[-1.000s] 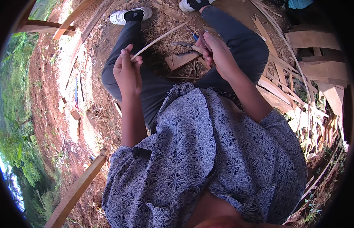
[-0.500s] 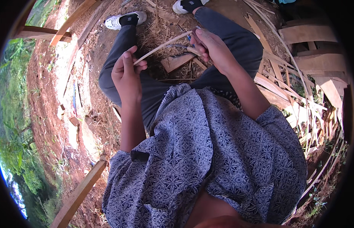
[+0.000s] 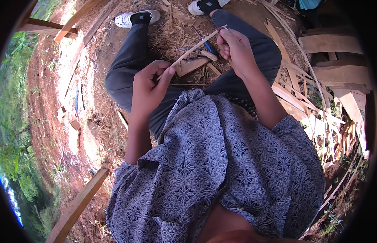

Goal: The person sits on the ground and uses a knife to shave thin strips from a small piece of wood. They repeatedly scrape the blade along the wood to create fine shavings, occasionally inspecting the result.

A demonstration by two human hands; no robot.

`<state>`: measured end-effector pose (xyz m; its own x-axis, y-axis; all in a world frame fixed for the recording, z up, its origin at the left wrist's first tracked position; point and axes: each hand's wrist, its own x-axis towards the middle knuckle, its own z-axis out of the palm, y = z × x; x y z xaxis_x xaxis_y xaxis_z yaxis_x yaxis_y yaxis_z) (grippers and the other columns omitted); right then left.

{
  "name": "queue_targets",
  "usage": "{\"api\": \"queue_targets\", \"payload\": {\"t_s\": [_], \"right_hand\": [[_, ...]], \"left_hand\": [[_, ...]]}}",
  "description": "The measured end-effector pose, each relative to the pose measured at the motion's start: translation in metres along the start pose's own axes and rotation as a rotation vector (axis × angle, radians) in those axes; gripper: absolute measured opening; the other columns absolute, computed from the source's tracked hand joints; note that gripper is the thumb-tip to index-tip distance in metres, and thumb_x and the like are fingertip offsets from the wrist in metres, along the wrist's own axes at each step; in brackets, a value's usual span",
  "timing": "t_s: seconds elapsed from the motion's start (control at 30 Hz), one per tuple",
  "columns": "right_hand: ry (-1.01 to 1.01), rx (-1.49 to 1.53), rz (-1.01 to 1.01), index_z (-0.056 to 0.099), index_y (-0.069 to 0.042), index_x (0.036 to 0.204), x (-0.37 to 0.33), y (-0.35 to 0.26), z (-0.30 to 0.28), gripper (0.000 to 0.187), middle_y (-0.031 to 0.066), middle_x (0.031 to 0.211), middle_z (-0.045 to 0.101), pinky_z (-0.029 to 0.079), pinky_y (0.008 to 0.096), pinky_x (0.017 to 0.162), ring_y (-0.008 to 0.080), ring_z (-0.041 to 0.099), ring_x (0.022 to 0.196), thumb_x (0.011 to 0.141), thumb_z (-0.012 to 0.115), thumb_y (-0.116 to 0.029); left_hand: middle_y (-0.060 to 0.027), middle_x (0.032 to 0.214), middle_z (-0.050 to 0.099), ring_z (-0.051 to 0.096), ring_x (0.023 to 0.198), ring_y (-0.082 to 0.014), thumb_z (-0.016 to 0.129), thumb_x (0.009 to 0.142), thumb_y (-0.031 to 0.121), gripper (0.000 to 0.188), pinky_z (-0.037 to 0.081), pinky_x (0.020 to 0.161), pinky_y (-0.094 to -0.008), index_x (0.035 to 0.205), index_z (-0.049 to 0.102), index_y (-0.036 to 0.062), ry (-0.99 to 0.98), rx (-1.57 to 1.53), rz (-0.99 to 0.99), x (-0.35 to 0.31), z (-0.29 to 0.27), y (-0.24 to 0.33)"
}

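Note:
A thin, pale wooden stick [image 3: 192,49] slants up to the right between my two hands, above my spread legs. My left hand [image 3: 153,83] is closed on its lower end, with the thumb along it. At the upper end my right hand [image 3: 238,50] is closed in a pinch; a small dark bit shows at the fingertips, too small to name. Below the stick, a knife with a wooden handle [image 3: 209,55] lies by a flat wood block [image 3: 191,66]. A blue-handled tool [image 3: 209,47] lies beside it, close to my right hand.
Wood shavings [image 3: 166,38] cover the ground between my shoes. Long split strips [image 3: 293,77] and offcuts pile up at the right, near curved slats [image 3: 328,39]. Wooden beams [image 3: 77,206] stand at the left, with red earth and greenery beyond.
My left hand has moved right and turned over the stick. My right hand has shifted up and right, uncovering the blue-handled tool. The stick now slants more steeply.

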<state>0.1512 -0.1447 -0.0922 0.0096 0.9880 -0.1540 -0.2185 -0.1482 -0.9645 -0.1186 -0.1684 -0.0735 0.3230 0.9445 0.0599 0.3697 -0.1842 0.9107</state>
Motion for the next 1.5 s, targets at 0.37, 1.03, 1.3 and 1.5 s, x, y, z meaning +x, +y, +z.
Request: {"api": "queue_targets", "payload": {"t_s": [0.37,1.03,1.3,1.5], "right_hand": [[-0.212,-0.152,0.154,0.063,-0.002,0.101,-0.001,-0.011,-0.003,0.032,-0.0014,0.08,0.054,0.047,0.0232,0.066,0.0073,0.052,0.07,0.104,0.047,-0.029],[-0.013,0.072,0.076,0.06,-0.002,0.093,0.018,0.004,0.006,0.027,-0.0045,0.066,0.045,0.038,0.0231,0.053,0.0059,0.042,0.056,0.102,0.045,-0.023],[-0.221,0.0,0.2,0.058,-0.002,0.093,0.02,-0.019,-0.019,0.025,-0.0054,0.064,0.038,0.032,0.0222,0.052,0.0046,0.036,0.055,0.102,0.046,-0.022],[-0.137,-0.139,0.088,0.06,-0.002,0.089,0.027,-0.013,-0.029,0.028,-0.0065,0.063,0.039,0.034,0.0214,0.052,0.0043,0.037,0.055,0.101,0.048,-0.024]], "left_hand": [[-0.0157,0.073,0.058,0.06,0.069,-0.0357,0.055,0.093,0.01,0.011,0.045,0.06,-0.0407,0.086,0.058,0.0013,0.161,0.269,0.127,-0.007,0.0,0.006],[-0.0056,0.062,0.046,0.047,0.057,-0.0184,0.046,0.097,0.015,0.02,0.037,0.054,-0.0325,0.086,0.055,0.0007,0.039,-0.091,0.043,-0.004,0.022,-0.002],[0.0056,0.058,0.038,0.029,0.048,-0.0038,0.042,0.101,0.018,0.026,0.021,0.046,-0.0221,0.087,0.056,0.0022,-0.251,-0.909,-0.435,0.0,0.007,-0.005],[-0.0005,0.06,0.045,0.041,0.054,-0.0108,0.042,0.099,0.019,0.027,0.032,0.052,-0.0283,0.085,0.056,0.0003,-0.153,-0.346,-0.105,0.002,0.017,-0.002]]}}
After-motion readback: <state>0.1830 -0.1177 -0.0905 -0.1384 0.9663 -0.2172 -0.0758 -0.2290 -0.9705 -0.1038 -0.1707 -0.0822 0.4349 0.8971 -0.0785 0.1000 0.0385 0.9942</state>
